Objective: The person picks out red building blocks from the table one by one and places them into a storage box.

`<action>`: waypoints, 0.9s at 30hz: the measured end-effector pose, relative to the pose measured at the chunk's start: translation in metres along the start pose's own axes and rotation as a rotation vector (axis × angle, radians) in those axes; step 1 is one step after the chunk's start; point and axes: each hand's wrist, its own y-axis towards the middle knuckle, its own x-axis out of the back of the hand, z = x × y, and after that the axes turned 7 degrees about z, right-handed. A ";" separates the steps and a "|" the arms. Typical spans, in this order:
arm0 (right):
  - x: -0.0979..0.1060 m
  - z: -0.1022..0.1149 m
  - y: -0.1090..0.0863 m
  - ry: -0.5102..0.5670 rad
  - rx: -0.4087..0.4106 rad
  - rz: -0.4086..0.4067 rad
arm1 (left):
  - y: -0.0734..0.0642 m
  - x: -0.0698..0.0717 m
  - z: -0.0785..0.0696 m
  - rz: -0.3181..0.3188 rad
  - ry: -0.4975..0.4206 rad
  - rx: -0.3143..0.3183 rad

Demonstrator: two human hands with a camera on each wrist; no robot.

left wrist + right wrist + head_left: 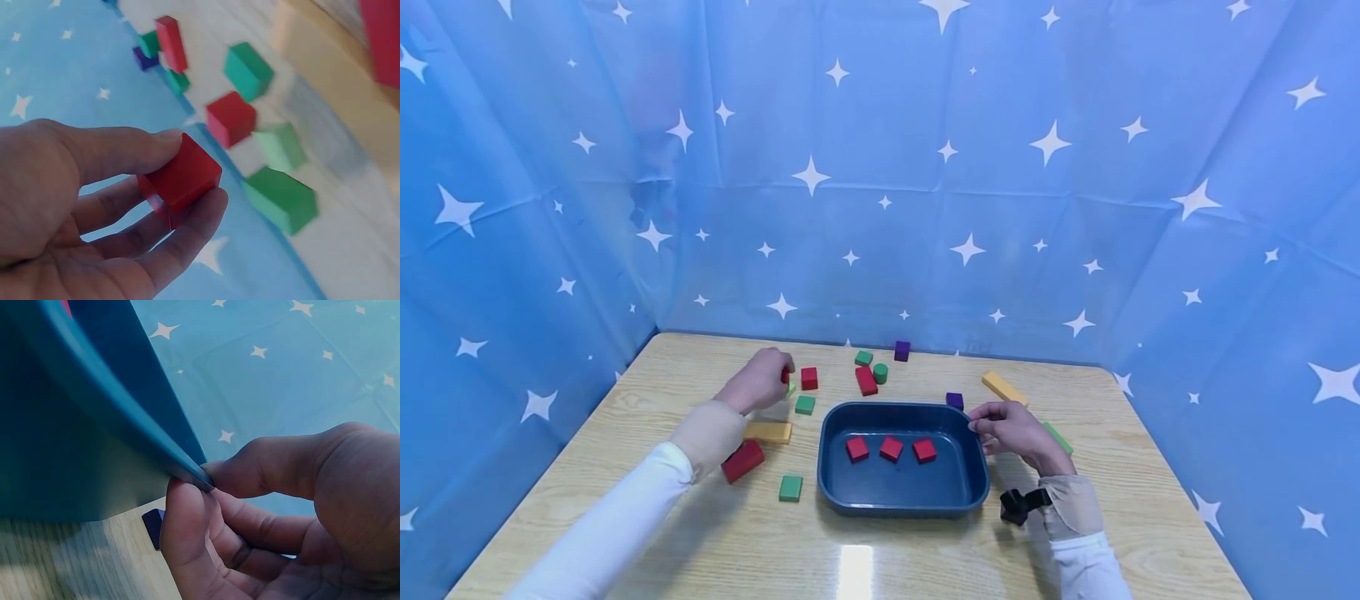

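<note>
My left hand point(762, 381) pinches a red cube point(186, 176) between thumb and fingertips, over the back left of the table. Most of that cube is hidden by the hand in the head view. A dark blue tray point(904, 504) stands at the table's middle with three red cubes point(891, 449) in a row on its floor. My right hand point(1017, 433) holds the tray's right rim, thumb on the inner side and fingers outside, as the right wrist view shows. Another red cube point(808, 378) lies just right of my left hand, with a green block point(805, 405) nearby.
Beyond the tray lie a red block point(866, 381), a green cylinder point(880, 372) and purple cubes point(902, 351). Yellow-orange blocks point(1004, 388) lie on both sides. A red half-round block point(742, 461) sits under the left forearm. A blue starred curtain point(880, 208) borders the table.
</note>
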 end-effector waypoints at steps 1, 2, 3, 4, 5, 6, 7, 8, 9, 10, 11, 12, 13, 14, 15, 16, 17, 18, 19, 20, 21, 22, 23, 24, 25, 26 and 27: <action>0.000 0.000 0.000 0.004 0.000 0.000 | 0.000 0.001 -0.005 -0.004 0.015 -0.011; 0.000 0.000 0.000 0.006 -0.001 -0.001 | -0.001 0.003 -0.011 -0.006 0.020 -0.022; 0.000 0.000 0.000 0.007 -0.001 -0.001 | -0.001 0.003 -0.016 -0.007 0.022 -0.034; 0.000 0.000 0.000 0.006 -0.002 -0.001 | -0.002 0.004 -0.021 -0.010 0.025 -0.051; 0.000 0.000 0.000 0.005 -0.003 -0.002 | -0.003 0.004 -0.026 -0.012 0.031 -0.072; 0.000 0.000 0.000 0.003 -0.004 -0.004 | -0.003 0.004 -0.031 -0.012 0.034 -0.086; 0.000 0.000 -0.001 0.002 -0.005 -0.005 | -0.004 0.004 -0.036 -0.012 0.040 -0.100; 0.000 0.000 -0.001 -0.002 -0.007 -0.006 | -0.005 0.004 -0.041 -0.010 0.045 -0.119; 0.000 0.001 -0.001 -0.001 -0.008 -0.007 | -0.006 0.003 -0.046 -0.009 0.052 -0.132; 0.000 0.001 -0.001 -0.005 -0.009 -0.008 | -0.007 0.003 -0.050 -0.010 0.062 -0.148; 0.000 0.001 -0.001 -0.006 -0.012 -0.012 | -0.008 0.002 -0.055 -0.008 0.070 -0.164; 0.000 0.001 -0.001 -0.010 -0.014 -0.011 | -0.009 0.001 -0.059 -0.006 0.079 -0.175; 0.000 0.001 -0.001 -0.012 -0.016 -0.012 | -0.010 0.000 -0.064 -0.003 0.089 -0.191; 0.000 0.001 -0.001 -0.012 -0.019 -0.015 | -0.011 -0.002 -0.067 0.003 0.095 -0.203; 0.000 0.001 0.000 -0.014 -0.020 -0.015 | -0.012 -0.003 -0.071 0.011 0.101 -0.209; 0.000 0.000 0.000 -0.016 -0.021 -0.014 | -0.013 -0.004 -0.075 0.020 0.106 -0.214; 0.000 0.000 0.000 -0.015 -0.021 -0.014 | -0.014 -0.005 -0.079 0.033 0.107 -0.213; 0.000 -0.001 0.001 -0.017 -0.018 -0.009 | -0.015 -0.007 -0.083 0.047 0.108 -0.206; 0.000 -0.001 0.001 -0.016 -0.017 -0.009 | -0.016 -0.008 -0.087 0.061 0.108 -0.204; 0.001 -0.002 0.001 -0.014 -0.016 -0.008 | -0.018 -0.009 -0.090 0.076 0.107 -0.194; 0.001 -0.002 0.002 -0.015 -0.016 -0.008 | -0.019 -0.011 -0.093 0.090 0.107 -0.189; 0.001 -0.002 0.002 -0.014 -0.016 -0.006 | -0.020 -0.012 -0.096 0.105 0.108 -0.189; 0.001 -0.002 0.002 -0.010 -0.017 -0.009 | -0.022 -0.014 -0.098 0.124 0.108 -0.194; 0.001 -0.003 0.002 -0.008 -0.019 -0.012 | -0.023 -0.015 -0.100 0.140 0.110 -0.203; 0.001 -0.003 0.003 -0.003 -0.022 -0.015 | -0.024 -0.017 -0.101 0.154 0.113 -0.219; 0.001 -0.003 0.003 -0.004 -0.020 -0.011 | -0.026 -0.019 -0.103 0.170 0.120 -0.230; 0.001 -0.003 0.003 -0.005 -0.019 -0.010 | -0.027 -0.021 -0.103 0.185 0.130 -0.251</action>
